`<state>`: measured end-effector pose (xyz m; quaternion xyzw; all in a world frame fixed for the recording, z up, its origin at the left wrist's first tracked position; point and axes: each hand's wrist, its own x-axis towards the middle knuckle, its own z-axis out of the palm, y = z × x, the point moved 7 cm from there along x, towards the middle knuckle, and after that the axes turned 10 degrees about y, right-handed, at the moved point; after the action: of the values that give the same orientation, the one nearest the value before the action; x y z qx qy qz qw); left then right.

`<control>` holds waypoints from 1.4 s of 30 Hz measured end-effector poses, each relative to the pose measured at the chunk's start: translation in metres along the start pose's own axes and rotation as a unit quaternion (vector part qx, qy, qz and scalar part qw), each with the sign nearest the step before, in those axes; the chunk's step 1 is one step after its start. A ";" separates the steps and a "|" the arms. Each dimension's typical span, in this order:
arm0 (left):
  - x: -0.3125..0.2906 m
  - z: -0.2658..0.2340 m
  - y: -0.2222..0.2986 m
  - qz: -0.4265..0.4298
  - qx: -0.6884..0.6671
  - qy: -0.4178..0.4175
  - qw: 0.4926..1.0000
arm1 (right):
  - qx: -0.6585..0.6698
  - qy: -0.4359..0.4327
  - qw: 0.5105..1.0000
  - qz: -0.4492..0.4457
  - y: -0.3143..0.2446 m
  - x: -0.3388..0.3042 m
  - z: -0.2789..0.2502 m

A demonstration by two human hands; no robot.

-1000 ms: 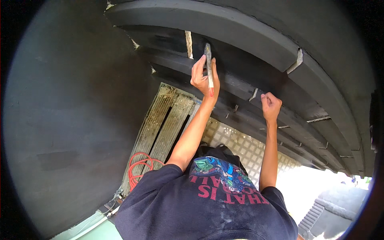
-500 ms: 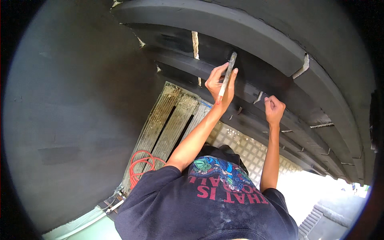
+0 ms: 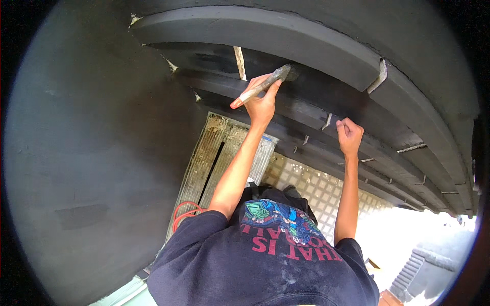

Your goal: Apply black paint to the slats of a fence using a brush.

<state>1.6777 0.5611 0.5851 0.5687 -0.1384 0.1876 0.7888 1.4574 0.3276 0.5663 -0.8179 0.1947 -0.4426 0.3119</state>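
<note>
My left hand (image 3: 261,106) is closed around a flat paintbrush (image 3: 265,84) with a pale, worn handle and a reddish butt end. Its grey tip touches the dark grey stepped moulding (image 3: 311,97) overhead, in the recess under the large curved band (image 3: 265,25). To the right, my right hand (image 3: 350,136) is curled into a fist close to a lower ledge of the same moulding. Whether that fist holds anything is hidden. A narrow unpainted strip (image 3: 240,62) shows pale just left of the brush.
A dark grey wall (image 3: 81,168) rises on the left. Below lie weathered planks (image 3: 201,158) with a red cable (image 3: 185,210) beside them. Tiled ground (image 3: 301,176) shows farther down. Several pale unpainted gaps cross the moulding, one at the curved band's step (image 3: 378,76).
My left hand has shifted left, and the paintbrush has tilted from nearly upright to a slant, its butt end swinging left. My right hand stays almost in place. The view has shifted slightly.
</note>
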 end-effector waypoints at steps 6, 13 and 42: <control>0.017 -0.004 0.018 0.067 0.024 -0.010 0.997 | -0.014 0.010 1.000 0.005 0.003 -0.001 -0.004; 0.029 -0.031 0.009 0.140 0.067 0.091 0.984 | -0.016 0.024 0.999 0.023 0.008 -0.001 -0.004; -0.058 0.024 0.045 0.174 0.102 0.076 0.977 | 0.001 -0.022 1.000 -0.015 0.002 0.003 0.002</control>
<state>1.6060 0.5434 0.6053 0.5974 -0.1553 0.3777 0.6902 1.4609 0.3249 0.5660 -0.8298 0.1752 -0.4296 0.3102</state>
